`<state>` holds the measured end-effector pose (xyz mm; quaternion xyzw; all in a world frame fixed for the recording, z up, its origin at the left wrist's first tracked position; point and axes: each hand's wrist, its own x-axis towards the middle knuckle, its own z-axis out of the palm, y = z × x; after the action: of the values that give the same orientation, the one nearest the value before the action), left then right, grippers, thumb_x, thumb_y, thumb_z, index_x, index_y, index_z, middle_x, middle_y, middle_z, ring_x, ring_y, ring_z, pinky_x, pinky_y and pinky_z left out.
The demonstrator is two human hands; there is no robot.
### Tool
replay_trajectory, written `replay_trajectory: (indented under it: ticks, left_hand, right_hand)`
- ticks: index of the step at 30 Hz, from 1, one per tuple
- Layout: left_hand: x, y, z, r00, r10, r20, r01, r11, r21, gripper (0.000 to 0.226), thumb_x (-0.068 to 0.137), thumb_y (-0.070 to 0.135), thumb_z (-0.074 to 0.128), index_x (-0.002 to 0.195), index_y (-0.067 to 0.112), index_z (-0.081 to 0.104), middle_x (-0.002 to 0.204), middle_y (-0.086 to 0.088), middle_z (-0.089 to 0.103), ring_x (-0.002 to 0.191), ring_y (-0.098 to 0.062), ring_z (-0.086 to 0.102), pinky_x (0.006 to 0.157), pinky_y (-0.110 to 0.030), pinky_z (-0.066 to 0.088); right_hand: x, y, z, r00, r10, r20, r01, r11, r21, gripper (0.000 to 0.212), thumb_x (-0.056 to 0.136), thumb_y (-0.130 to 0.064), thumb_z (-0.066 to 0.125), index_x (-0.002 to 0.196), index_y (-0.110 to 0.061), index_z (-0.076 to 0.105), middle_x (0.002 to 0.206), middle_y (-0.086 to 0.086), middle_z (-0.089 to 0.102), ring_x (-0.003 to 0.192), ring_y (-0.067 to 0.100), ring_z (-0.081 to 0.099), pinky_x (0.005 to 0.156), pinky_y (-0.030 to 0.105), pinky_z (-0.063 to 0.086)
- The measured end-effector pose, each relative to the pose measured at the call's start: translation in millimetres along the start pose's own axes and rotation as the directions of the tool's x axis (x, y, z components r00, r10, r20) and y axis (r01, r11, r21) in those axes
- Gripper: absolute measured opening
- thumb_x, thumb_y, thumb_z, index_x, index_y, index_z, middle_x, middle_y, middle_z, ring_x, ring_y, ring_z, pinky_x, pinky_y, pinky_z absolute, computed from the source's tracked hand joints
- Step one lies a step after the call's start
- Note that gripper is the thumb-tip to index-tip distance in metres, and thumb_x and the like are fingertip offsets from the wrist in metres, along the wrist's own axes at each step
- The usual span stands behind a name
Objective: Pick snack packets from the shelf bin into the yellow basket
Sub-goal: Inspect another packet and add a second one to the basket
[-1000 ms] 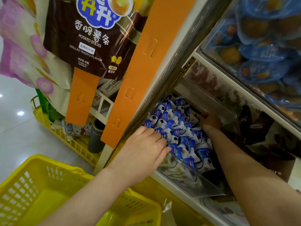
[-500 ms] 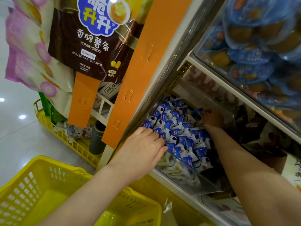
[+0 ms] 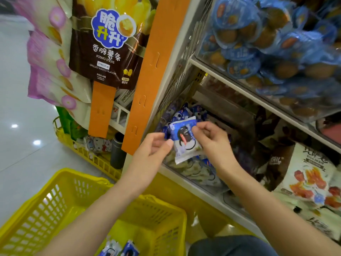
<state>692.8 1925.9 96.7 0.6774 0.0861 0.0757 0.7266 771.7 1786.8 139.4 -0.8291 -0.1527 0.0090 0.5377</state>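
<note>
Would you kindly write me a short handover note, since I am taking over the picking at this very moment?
Left hand: pinches the left edge of one blue-and-white snack packet.
Right hand: pinches the same packet's upper right corner.
Where: the packet is held in the air in front of the shelf bin, not yet over the yellow basket.
Done: two like packets lie on the basket floor.
Left: drop this packet into the basket, then go back to the bin, where more blue packets are piled.
</note>
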Motion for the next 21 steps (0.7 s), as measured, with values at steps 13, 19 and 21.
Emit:
replay_trajectory:
  ticks: [13,19,21]
  left_hand:
    - [-34,-26,-28,0.992,0.011,-0.123,0.005,0.992,0.129,0.017,0.09,0.015,0.057,0.073,0.015,0.06,0.068,-0.006,0.064,0.062,-0.016,0.061,0.057,-0.038,0.049]
    - [-35,-27,-32,0.987,-0.117,-0.108,0.119,0.993,0.013,0.025,0.093,0.024,0.052,0.071,0.014,0.06,0.074,-0.013,0.065,0.062,-0.015,0.066,0.05,-0.022,0.051]
    - [-35,-27,-30,0.981,-0.166,-0.099,0.165,0.986,-0.025,0.026,0.093,0.024,0.052,0.07,0.013,0.059,0.074,-0.012,0.064,0.061,-0.011,0.064,0.049,-0.019,0.049]
  right_hand:
    - [-57,11,52,0.945,-0.084,0.316,0.054,0.993,0.102,0.014,0.092,-0.011,0.055,0.081,-0.017,0.061,0.076,-0.007,0.061,0.072,0.004,0.057,0.068,0.019,0.047]
    - [-56,26,60,0.894,-0.375,0.246,0.408,0.907,-0.1,0.007,0.089,-0.016,0.06,0.086,-0.015,0.066,0.084,-0.004,0.06,0.079,0.006,0.057,0.07,0.029,0.051]
    - [-55,30,58,0.806,-0.517,0.288,0.582,0.779,-0.232,0.012,0.09,-0.021,0.057,0.09,-0.012,0.065,0.089,-0.002,0.059,0.081,0.008,0.057,0.068,0.03,0.051]
